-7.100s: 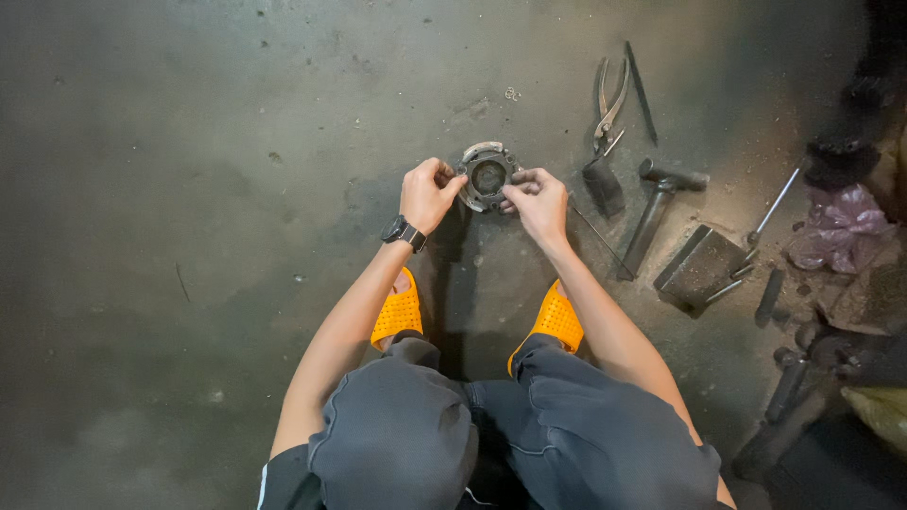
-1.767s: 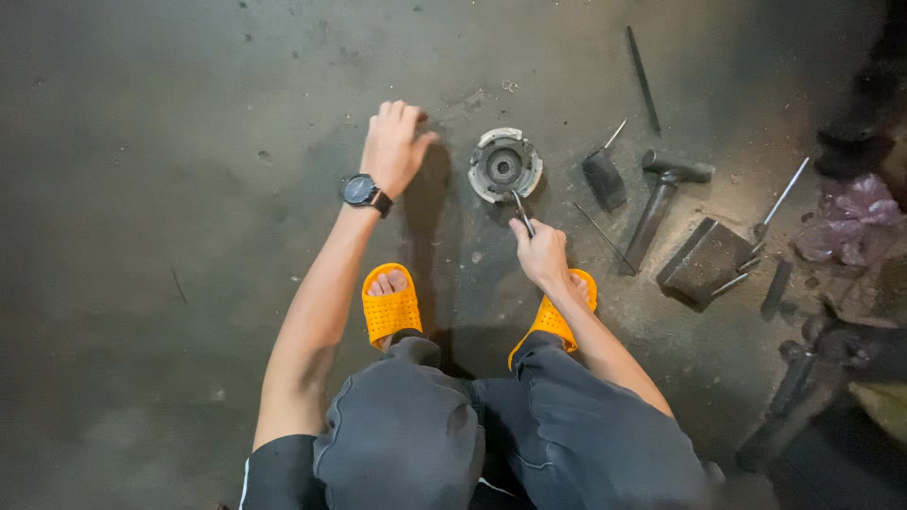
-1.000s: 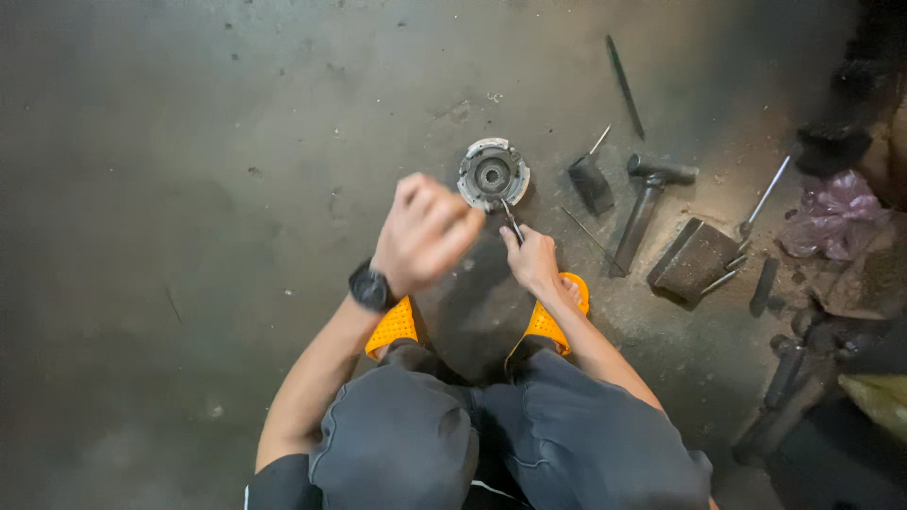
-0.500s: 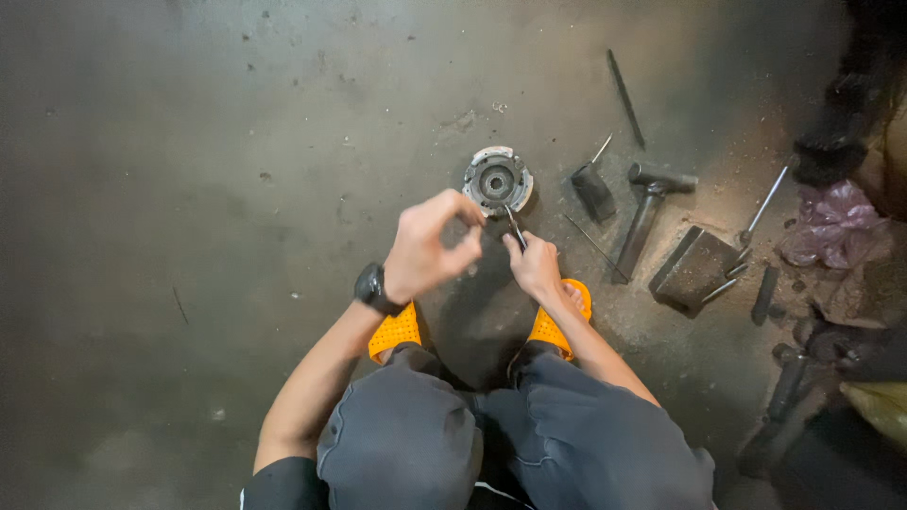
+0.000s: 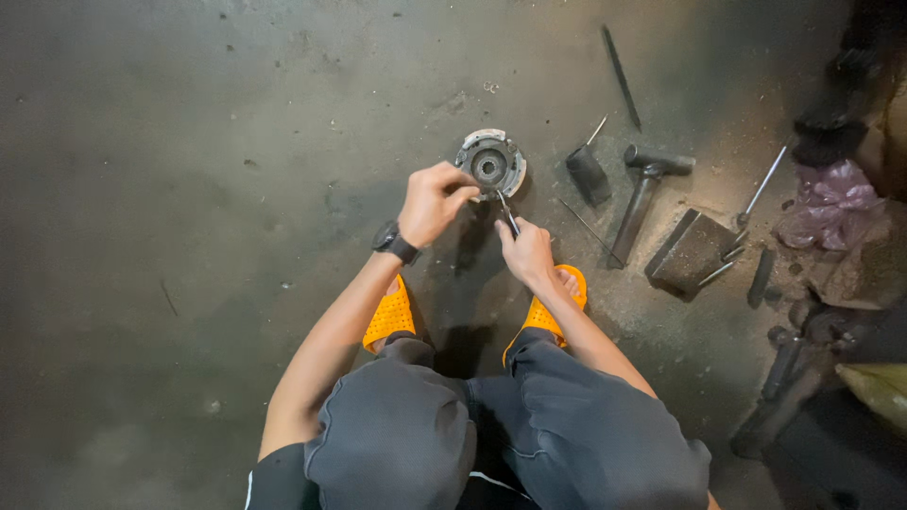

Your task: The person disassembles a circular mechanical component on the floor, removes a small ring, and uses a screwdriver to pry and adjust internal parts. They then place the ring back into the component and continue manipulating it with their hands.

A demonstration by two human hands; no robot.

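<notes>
Squatting over the concrete floor [image 5: 189, 189], left hand [image 5: 433, 201] fingers curled beside the round metal hub [image 5: 490, 162] just ahead, right hand [image 5: 525, 251] clamped on a thin tool [image 5: 506, 213] angled toward it.

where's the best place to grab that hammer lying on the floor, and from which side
Probably the hammer by the free lower end of its handle, reaching down from above. It lies flat on the concrete floor, head at the far end, handle angled back toward the person.
</notes>
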